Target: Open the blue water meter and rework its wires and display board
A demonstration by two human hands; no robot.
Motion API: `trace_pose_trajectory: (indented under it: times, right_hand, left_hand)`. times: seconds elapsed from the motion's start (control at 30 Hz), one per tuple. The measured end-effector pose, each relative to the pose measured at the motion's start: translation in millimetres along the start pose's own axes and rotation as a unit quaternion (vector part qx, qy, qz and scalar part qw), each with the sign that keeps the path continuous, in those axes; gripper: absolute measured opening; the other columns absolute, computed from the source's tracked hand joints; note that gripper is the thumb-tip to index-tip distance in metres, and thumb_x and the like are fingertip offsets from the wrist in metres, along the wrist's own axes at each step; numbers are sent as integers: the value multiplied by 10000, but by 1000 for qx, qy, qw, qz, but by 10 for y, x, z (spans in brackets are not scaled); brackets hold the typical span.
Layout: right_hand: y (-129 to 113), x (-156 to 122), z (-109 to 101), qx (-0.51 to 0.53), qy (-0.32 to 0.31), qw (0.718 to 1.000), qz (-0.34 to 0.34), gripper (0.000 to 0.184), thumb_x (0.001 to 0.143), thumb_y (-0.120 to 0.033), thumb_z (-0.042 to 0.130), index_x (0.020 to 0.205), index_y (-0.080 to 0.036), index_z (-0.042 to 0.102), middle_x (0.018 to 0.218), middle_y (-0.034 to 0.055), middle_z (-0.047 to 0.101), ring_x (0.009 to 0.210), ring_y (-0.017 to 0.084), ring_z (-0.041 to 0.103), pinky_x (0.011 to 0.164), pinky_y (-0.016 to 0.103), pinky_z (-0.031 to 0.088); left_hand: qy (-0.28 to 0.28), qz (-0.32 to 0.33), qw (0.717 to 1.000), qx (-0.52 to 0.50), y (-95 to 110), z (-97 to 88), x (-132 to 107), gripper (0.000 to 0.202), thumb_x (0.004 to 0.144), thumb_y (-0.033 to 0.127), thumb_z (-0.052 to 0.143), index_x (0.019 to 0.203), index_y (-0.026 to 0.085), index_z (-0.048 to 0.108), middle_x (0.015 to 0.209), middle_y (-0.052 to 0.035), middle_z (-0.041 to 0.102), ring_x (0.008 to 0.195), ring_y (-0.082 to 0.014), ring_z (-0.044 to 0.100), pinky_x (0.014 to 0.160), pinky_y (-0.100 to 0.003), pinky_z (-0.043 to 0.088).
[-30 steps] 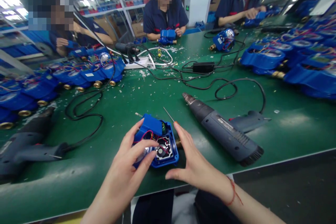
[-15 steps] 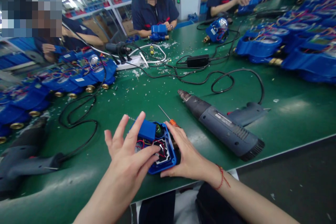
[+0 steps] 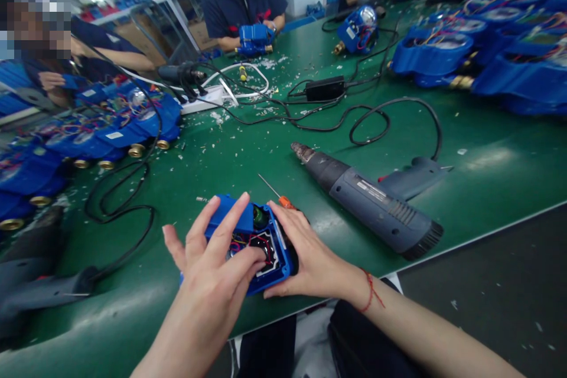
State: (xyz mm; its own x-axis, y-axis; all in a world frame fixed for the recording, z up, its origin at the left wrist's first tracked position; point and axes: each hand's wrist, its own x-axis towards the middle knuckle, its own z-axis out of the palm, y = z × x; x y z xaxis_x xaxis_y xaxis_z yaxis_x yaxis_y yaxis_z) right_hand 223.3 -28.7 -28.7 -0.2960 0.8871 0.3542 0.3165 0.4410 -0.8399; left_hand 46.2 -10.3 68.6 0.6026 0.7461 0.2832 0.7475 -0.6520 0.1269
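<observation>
A blue water meter housing (image 3: 290, 262) lies open near the table's front edge, with red and other coloured wires, a dark inner part with a white border and a green component inside. My right hand (image 3: 312, 257) is wrapped round its right side, thumb at the near edge. Over its left part is my left hand (image 3: 217, 263), index finger and thumb brought together inside the housing, the other fingers spread. What those two fingertips pinch, if anything, is hidden. Just beyond my right hand lies a screwdriver (image 3: 286, 202) with an orange handle, partly covered by that hand.
A heat gun (image 3: 367, 201) lies to the right, and another heat gun (image 3: 39, 277) at the left. Blue meters (image 3: 110, 136) are grouped left, more meters (image 3: 434, 56) right. Cables and a power strip (image 3: 204, 99) cross the middle among white scraps. Co-workers (image 3: 241, 0) sit opposite.
The view has shifted, so the table's contents appear further left and slightly higher. Both hands stay at the housing; my left index finger and thumb remain inside it.
</observation>
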Motion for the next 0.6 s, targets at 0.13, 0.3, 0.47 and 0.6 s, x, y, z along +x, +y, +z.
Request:
trace_pose_trajectory:
  times: [0.13, 0.3, 0.47, 0.6]
  right_hand:
    - [-13, 10, -2, -5, -8, 1000, 5, 1164, 736, -649, 708, 1552, -142, 51, 1533, 200, 301, 1436, 290, 270, 1175, 486, 237]
    - [-18, 13, -8, 2, -16, 1000, 19, 1197, 713, -635, 736, 1559, -171, 27, 1537, 191, 295, 1437, 310, 260, 1165, 498, 247]
    - [-9, 9, -10, -2, -14, 1000, 14, 1184, 728, -657, 711, 1559, -159, 30, 1539, 195, 287, 1439, 314, 256, 1167, 502, 244]
    - [0, 2, -3, -8, -4, 1000, -1, 1170, 735, -665, 700, 1554, -156, 37, 1531, 193, 301, 1431, 294, 272, 1165, 480, 255]
  left_hand:
    - [2, -7, 1000, 0, 5, 12, -10, 257, 891, 157, 561, 723, 281, 711, 1492, -53, 505, 1417, -432, 323, 1066, -804, 104]
    - [4, -11, 1000, -3, 7, 36, -32, 252, 903, 172, 546, 732, 284, 694, 1504, -40, 488, 1414, -410, 319, 1074, -777, 127]
    - [6, -3, 1000, -8, -3, 53, -46, 258, 899, 152, 535, 742, 286, 690, 1493, -52, 483, 1408, -410, 318, 1065, -777, 131]
    - [13, 4, 1000, -9, -9, 67, -56, 245, 885, 119, 537, 760, 280, 673, 1487, -64, 473, 1410, -400, 314, 1074, -763, 141]
